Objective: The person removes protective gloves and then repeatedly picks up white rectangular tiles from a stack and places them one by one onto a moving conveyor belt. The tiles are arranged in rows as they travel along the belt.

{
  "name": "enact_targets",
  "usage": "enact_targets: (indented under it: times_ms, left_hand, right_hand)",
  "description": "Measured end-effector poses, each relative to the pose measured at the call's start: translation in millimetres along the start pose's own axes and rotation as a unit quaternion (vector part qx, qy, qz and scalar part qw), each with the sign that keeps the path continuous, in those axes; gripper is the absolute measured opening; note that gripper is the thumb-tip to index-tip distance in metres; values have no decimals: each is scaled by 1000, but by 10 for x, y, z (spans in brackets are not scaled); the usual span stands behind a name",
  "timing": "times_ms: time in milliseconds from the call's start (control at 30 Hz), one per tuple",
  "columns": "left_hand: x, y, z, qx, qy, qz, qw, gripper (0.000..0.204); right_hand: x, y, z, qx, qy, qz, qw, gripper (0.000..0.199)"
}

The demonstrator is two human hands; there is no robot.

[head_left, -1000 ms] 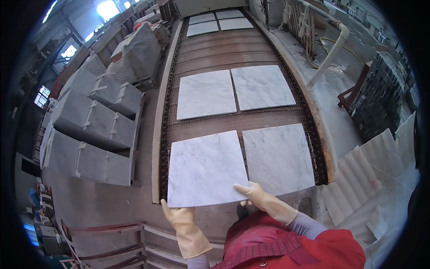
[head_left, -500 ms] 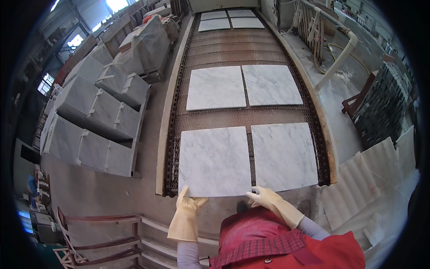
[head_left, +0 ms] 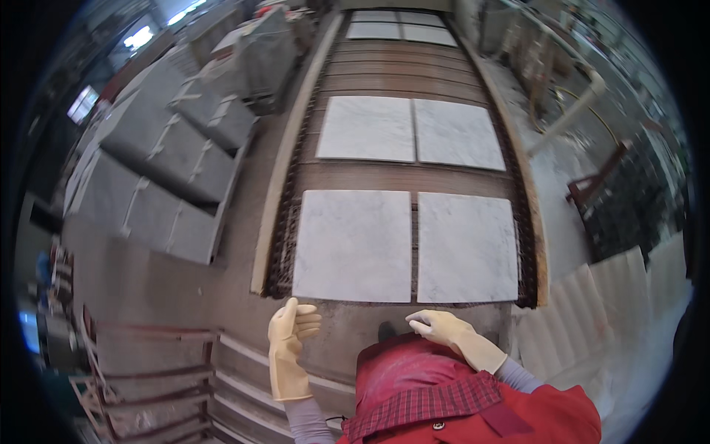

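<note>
Two pale grey-veined marble tiles lie flat side by side at the near end of a mesh conveyor belt (head_left: 340,176): a left tile (head_left: 353,248) and a right tile (head_left: 467,248), with a narrow gap between. My left hand (head_left: 291,340), in a cream rubber glove, is just off the left tile's near left corner, its fingers loosely apart and holding nothing. In a matching glove, my right hand (head_left: 450,331) hovers below the near edges, apart from both tiles. Its fingers are slightly bent, with nothing in them.
Farther up the belt lie another tile pair (head_left: 367,129) and several more tiles (head_left: 373,30). Stacked slabs (head_left: 166,200) stand at the left, a reddish metal rack (head_left: 148,333) at the lower left. White foam sheets (head_left: 569,303) and dark upright slabs (head_left: 629,196) are at the right.
Both hands have come away from the tiles' near edges. The left hand has drawn back to the left with its fingers turned inward. The view has shifted slightly.
</note>
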State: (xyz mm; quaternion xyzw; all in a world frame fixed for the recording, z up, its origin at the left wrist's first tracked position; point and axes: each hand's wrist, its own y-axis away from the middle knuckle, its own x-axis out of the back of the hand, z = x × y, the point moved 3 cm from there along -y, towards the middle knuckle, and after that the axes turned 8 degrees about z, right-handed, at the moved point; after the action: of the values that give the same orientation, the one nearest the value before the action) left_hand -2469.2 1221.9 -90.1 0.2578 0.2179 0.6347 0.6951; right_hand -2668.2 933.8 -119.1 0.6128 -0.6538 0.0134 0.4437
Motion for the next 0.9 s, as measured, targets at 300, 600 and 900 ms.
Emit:
enact_targets:
  times_ms: [300, 600, 900]
  left_hand:
    - [292, 1232, -1584, 81, -42, -33, 995, 51]
    - [66, 2041, -3359, 201, 135, 52, 969, 51]
    - [715, 3288, -3306, 171, 89, 135, 972, 42]
  right_hand:
    - [-403, 119, -349, 244, 109, -113, 957, 42]
    - [-1107, 573, 327, 233, 200, -299, 903, 48]
    - [-1788, 1252, -85, 254, 284, -245, 891, 50]
